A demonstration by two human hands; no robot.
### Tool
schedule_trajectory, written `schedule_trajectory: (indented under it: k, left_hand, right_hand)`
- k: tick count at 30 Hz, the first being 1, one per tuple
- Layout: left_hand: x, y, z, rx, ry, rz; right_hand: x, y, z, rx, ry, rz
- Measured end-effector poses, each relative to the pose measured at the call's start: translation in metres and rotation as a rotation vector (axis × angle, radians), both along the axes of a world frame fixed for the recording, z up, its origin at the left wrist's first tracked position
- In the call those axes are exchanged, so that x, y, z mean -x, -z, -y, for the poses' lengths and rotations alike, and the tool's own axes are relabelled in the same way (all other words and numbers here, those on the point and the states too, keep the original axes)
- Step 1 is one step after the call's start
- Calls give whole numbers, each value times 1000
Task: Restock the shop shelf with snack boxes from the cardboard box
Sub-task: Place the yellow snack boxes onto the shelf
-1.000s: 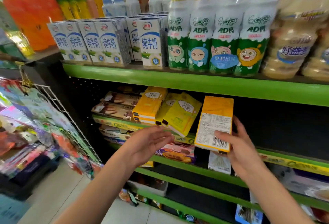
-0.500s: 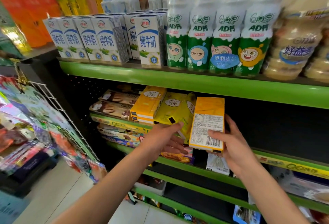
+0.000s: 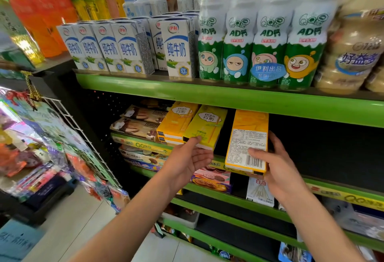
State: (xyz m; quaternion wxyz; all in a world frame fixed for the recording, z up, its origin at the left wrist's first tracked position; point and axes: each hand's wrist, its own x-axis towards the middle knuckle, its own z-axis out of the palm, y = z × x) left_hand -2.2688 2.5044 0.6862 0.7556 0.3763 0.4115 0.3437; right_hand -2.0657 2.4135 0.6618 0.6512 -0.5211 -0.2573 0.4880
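Right hand (image 3: 278,170) keeps its grip clamped on the orange box (image 3: 248,141) — left hand (image 3: 185,162), fingers apart, has reached the yellow box (image 3: 205,126).

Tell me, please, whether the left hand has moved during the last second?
Yes. The left hand has risen towards the green shelf edge, and its fingertips now touch the leaning yellow-green snack box, from below it earlier.

Pale tiled floor (image 3: 68,228) seen at lower left. Green-edged shelving (image 3: 228,99) w/ dark back panel fills centre and right. White wire rack (image 3: 83,137) is hung at left. Bright, even light.
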Motion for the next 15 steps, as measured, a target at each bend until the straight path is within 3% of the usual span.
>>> schedule_trajectory:
  k: [15]
  left_hand:
    - [3, 8, -8, 251, -71, 216]
  right_hand:
    - [2, 10, -10, 24, -39, 8]
